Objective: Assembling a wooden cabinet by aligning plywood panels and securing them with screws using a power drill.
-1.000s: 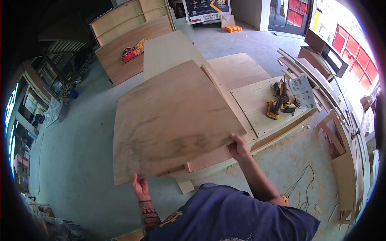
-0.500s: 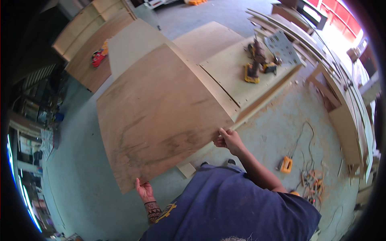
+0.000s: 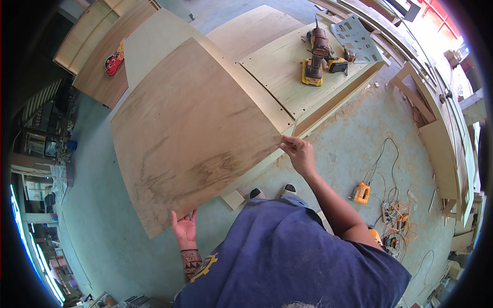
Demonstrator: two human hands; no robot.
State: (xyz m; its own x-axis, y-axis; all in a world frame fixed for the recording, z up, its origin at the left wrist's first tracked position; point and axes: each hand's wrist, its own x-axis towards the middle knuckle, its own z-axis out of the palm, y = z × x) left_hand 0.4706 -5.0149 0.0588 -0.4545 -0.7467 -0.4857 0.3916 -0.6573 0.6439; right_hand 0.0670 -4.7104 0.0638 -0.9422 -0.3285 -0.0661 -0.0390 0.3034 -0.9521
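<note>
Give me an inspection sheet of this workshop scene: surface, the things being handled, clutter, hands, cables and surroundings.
Surface: pale wooden workbench, boards lying flat on it.
Job's things: large thin plywood sheet, held tilted over the bench edge.
Clutter: yellow power drill and a printed paper sheet on the bench; sawdust on the floor.
Hands: left hand supports the sheet's lower edge, palm up; right hand grips its right corner.
Cables: tangled cords and a power strip on the floor beside an orange tool.
Surroundings: green concrete floor, wooden shelving units, stacked timber at right.
</note>
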